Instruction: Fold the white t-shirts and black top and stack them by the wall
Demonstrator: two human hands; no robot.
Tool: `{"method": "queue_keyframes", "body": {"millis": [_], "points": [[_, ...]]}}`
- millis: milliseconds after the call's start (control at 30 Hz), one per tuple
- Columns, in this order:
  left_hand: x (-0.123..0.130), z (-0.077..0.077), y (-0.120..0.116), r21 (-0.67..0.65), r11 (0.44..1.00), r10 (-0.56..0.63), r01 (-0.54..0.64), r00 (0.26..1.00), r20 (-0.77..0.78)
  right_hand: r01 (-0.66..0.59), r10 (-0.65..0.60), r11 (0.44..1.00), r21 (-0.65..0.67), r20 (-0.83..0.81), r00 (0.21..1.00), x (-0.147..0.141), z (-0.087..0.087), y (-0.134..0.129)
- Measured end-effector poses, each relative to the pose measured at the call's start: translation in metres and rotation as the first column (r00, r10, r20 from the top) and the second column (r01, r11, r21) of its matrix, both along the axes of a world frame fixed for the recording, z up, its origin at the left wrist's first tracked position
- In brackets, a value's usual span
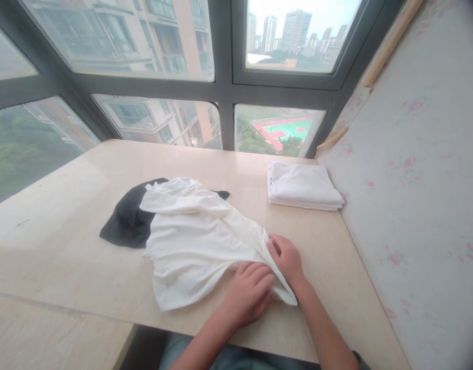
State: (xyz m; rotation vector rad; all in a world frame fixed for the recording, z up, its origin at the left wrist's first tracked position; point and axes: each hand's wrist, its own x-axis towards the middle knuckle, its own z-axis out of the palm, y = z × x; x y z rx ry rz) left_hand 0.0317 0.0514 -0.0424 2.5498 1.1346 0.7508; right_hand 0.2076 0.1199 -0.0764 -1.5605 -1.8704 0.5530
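Note:
A rumpled white garment [198, 231] lies spread on the pale wooden tabletop [86, 288], its right end narrowing toward me. Part of a black cloth [130, 218] shows from beneath its left side, and a dark tip sticks out behind it. My left hand [252, 290] is at the garment's near right edge, fingers curled and pressed together on the fabric. Just right of it, my right hand [286, 257] pinches the garment's right edge. The fingertips of both hands are partly hidden by folds and by the hands themselves.
A neatly folded white stack of cloth [304, 187] sits at the back right of the table. Grey-framed windows [226, 90] stand along the back. A flowered wall [414, 195] borders the table on the right. My lap is below the front edge.

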Motion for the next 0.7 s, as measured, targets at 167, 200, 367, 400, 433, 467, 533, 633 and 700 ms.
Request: {"method": "queue_keyframes", "body": {"millis": [167,200,367,400,433,467,533,633,700], "points": [[-0.125,0.011,0.022,0.199,0.761,0.626,-0.618,0.78,0.028,-0.079,0.074,0.995,0.063,0.077,0.994,-0.002,-0.007,-0.022],[-0.15,0.012,0.023,0.207,0.67,0.728,-0.713,0.686,0.005,-0.057,0.054,0.997,0.057,0.061,0.997,-0.001,-0.007,-0.025],[-0.226,0.01,0.009,-0.039,0.418,0.889,-0.908,0.417,-0.187,0.339,-0.346,0.938,-0.068,-0.186,0.919,0.011,-0.005,-0.028],[-0.23,0.009,0.006,-0.101,0.391,0.887,-0.915,0.404,-0.222,0.422,-0.434,0.901,-0.1,-0.215,0.875,0.015,-0.004,-0.027],[-0.23,0.009,0.003,-0.159,0.369,0.883,-0.916,0.399,-0.248,0.478,-0.494,0.869,-0.125,-0.231,0.838,0.019,-0.003,-0.026],[-0.227,0.009,0.001,-0.218,0.355,0.879,-0.909,0.404,-0.251,0.501,-0.522,0.853,-0.146,-0.239,0.819,0.022,-0.003,-0.025],[-0.214,0.012,0.0,-0.361,0.35,0.888,-0.864,0.429,-0.166,0.472,-0.501,0.866,-0.167,-0.252,0.828,0.025,-0.002,-0.025],[-0.177,0.022,0.005,-0.578,0.458,0.87,-0.675,0.474,0.135,0.286,-0.306,0.952,-0.109,-0.27,0.913,0.017,0.002,-0.033],[-0.141,0.03,0.012,-0.666,0.571,0.798,-0.48,0.515,0.314,0.057,-0.064,0.998,-0.036,-0.262,0.963,-0.001,0.008,-0.044]]}}
